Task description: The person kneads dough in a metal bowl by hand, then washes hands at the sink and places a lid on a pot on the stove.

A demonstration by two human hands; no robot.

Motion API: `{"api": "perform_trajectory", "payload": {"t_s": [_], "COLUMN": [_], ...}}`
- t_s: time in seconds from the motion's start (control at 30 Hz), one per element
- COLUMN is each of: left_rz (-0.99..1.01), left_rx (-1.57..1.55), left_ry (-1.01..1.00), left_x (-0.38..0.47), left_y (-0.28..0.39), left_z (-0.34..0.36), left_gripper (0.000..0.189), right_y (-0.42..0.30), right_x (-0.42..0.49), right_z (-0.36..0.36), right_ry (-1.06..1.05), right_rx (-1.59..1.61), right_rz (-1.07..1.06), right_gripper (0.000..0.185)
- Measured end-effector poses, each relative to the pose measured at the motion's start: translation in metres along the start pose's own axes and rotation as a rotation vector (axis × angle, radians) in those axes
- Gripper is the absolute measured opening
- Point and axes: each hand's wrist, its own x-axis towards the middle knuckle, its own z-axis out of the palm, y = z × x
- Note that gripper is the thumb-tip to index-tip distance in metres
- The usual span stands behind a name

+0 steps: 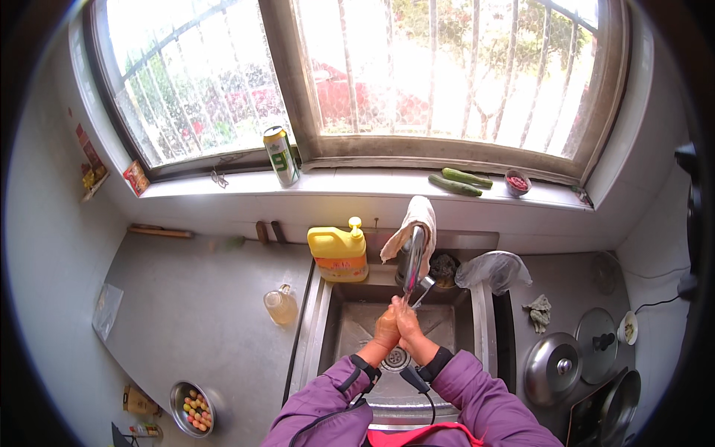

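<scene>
Under the spout of a chrome faucet (414, 251), my left hand (386, 326) and my right hand (409, 323) are pressed together. They look wet, and a stream of water seems to reach the fingertips. No object shows between the palms, though their inner sides are hidden. Below them lies a stainless steel sink (357, 321) with a round drain strainer (396, 358) partly covered by my wrists. A beige cloth (420, 215) drapes over the top of the faucet. Behind the sink's left rim stands a yellow jug with a pump top (338, 254).
A glass mug (281, 305) and a metal bowl of small fruits (192, 409) stand on the left counter. Right of the sink are a plastic bag (497, 271), a crumpled rag (538, 313) and a pot lid (550, 371). The windowsill holds a tall can (281, 156) and two green cucumber-like vegetables (455, 185).
</scene>
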Motion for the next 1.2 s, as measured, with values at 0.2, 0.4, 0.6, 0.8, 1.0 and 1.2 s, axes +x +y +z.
{"api": "perform_trajectory", "payload": {"t_s": [0.2, 0.4, 0.6, 0.8, 1.0, 1.2], "left_rz": [-0.093, -0.884, -0.083, -0.091, -0.58, -0.887], "left_rx": [-0.268, -1.501, -0.265, -0.067, -0.875, -1.328], "left_ry": [0.011, 0.211, 0.064, 0.098, -0.023, -0.637], "left_x": [-0.002, -0.01, -0.014, -0.016, 0.004, 0.019], "left_y": [0.011, 0.026, 0.028, 0.006, -0.007, 0.024], "left_z": [-0.006, 0.001, -0.012, 0.015, 0.016, -0.047], "left_gripper": [0.032, 0.031, 0.034, 0.042, 0.056, 0.058], "right_y": [-0.015, -0.019, -0.004, -0.009, -0.013, -0.067], "right_x": [0.004, 0.009, 0.01, -0.003, -0.024, -0.032], "right_z": [-0.006, -0.016, -0.013, -0.007, 0.015, 0.006], "right_ry": [-0.314, -0.298, -0.087, -0.234, -0.294, -0.695], "right_rx": [0.083, 0.209, 0.187, 0.078, -0.315, -0.334], "right_rz": [0.084, 0.215, 0.148, -0.019, -0.254, 0.259], "right_gripper": [0.014, 0.018, 0.024, 0.036, 0.054, 0.045]}}
